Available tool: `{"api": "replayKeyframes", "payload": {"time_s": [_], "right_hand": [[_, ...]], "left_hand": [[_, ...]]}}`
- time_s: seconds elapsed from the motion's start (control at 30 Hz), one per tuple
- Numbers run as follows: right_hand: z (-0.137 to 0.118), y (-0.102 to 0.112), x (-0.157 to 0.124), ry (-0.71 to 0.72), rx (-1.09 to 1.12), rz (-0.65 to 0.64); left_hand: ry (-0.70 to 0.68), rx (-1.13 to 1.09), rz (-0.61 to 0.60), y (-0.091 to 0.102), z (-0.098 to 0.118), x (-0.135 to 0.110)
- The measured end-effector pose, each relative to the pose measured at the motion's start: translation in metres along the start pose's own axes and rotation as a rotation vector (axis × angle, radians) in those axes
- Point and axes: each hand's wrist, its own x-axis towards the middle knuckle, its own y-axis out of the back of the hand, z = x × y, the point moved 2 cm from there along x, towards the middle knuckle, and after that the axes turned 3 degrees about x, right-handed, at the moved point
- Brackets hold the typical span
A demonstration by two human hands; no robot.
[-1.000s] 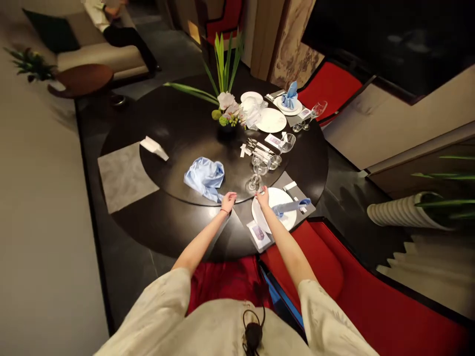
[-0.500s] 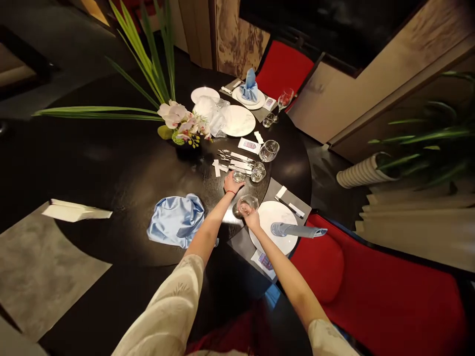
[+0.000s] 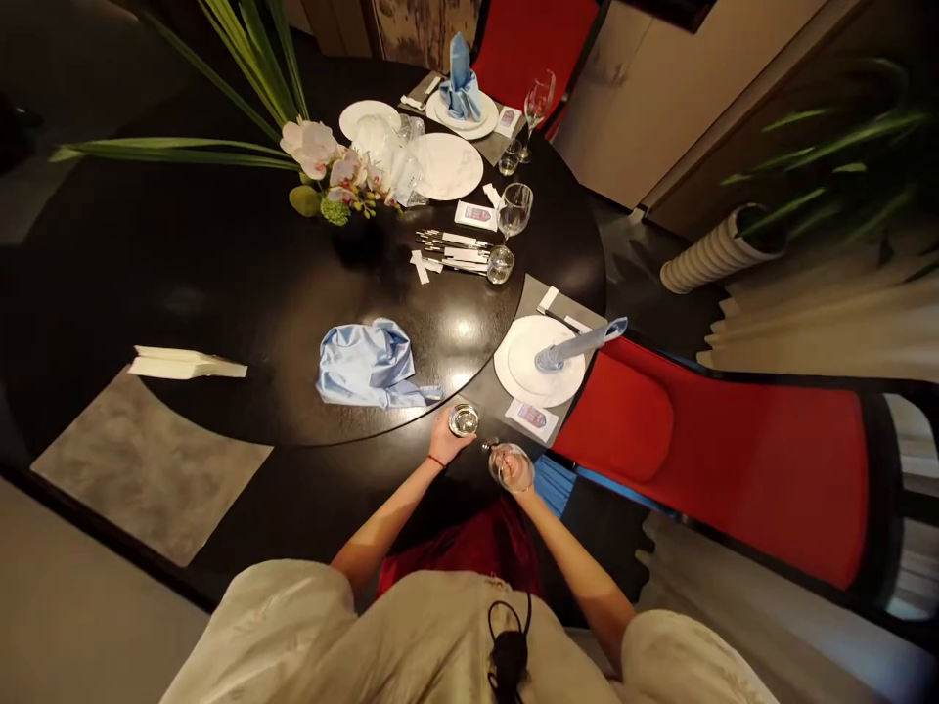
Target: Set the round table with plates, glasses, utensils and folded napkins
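My left hand (image 3: 446, 442) is closed around a small clear glass (image 3: 464, 420), held just above the near edge of the round black table (image 3: 220, 284). My right hand (image 3: 509, 467) grips a stemmed wine glass (image 3: 512, 463) tipped on its side, off the table's edge over my lap. A crumpled light-blue napkin (image 3: 371, 364) lies on the turntable to the left of my left hand. A white plate (image 3: 539, 362) with a rolled blue napkin (image 3: 579, 344) sits on a grey mat to the right, with a small card (image 3: 531, 418) beside it.
A flower arrangement (image 3: 330, 171) stands mid-table. Cutlery (image 3: 451, 251), a wine glass (image 3: 514, 209) and a small glass (image 3: 500, 264) lie beyond. A far place setting holds plates (image 3: 446, 164) and a folded blue napkin (image 3: 460, 83). Red chairs (image 3: 704, 445) stand right. A folded white cloth (image 3: 183, 364) lies left.
Both hands have drawn back from the turntable toward the near table edge, each carrying a glass. The view has tilted down and nearer to me.
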Motion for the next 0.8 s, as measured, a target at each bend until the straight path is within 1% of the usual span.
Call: {"api": "replayKeyframes", "payload": {"time_s": [0.03, 0.07, 0.13, 0.2, 0.27, 0.33, 0.4, 0.43, 0.47, 0.53, 0.6, 0.63, 0.7, 0.73, 0.77, 0.8], "right_hand": [[0.001, -0.003, -0.001, -0.01, 0.013, -0.011], [0.001, -0.005, -0.001, -0.017, 0.027, -0.001], [-0.002, -0.011, 0.002, -0.037, 0.068, 0.071], [-0.008, -0.017, 0.004, -0.061, 0.136, 0.164], [-0.016, -0.025, -0.002, -0.106, 0.188, 0.273], [-0.023, -0.038, -0.019, -0.164, 0.193, 0.391], [-0.031, -0.06, -0.049, -0.167, 0.155, 0.482], [-0.035, -0.074, -0.067, -0.136, 0.127, 0.494], [-0.04, -0.09, -0.086, -0.087, 0.099, 0.477], [-0.05, -0.126, -0.124, 0.019, 0.05, 0.368], [-0.063, -0.162, -0.156, 0.103, 0.013, 0.228], [-0.072, -0.18, -0.167, 0.135, -0.003, 0.171], [-0.098, -0.212, -0.176, 0.187, -0.04, 0.097], [-0.116, -0.228, -0.172, 0.215, -0.06, 0.071], [-0.136, -0.244, -0.163, 0.25, -0.081, 0.044], [-0.159, -0.26, -0.148, 0.289, -0.103, 0.019]], "left_hand": [[0.041, 0.022, -0.021, -0.005, -0.01, -0.011], [0.066, 0.039, -0.033, -0.01, -0.019, -0.016], [0.056, 0.052, -0.043, -0.02, -0.028, -0.013], [0.017, 0.045, -0.04, -0.028, -0.029, -0.002], [0.016, 0.023, -0.036, -0.033, -0.026, 0.003], [0.032, 0.0, -0.03, -0.032, -0.023, -0.004], [0.068, -0.001, -0.013, -0.025, -0.026, -0.029], [0.096, 0.006, 0.001, -0.018, -0.03, -0.047], [0.129, 0.014, 0.018, -0.009, -0.036, -0.068], [0.174, 0.015, 0.034, 0.015, -0.054, -0.12], [0.153, -0.004, 0.008, 0.049, -0.079, -0.177], [0.124, -0.012, -0.011, 0.069, -0.095, -0.205], [0.135, -0.018, 0.023, 0.118, -0.131, -0.259], [0.181, -0.022, 0.049, 0.145, -0.152, -0.282], [0.244, -0.037, 0.067, 0.174, -0.175, -0.302], [0.313, -0.069, 0.057, 0.202, -0.197, -0.319]]}}
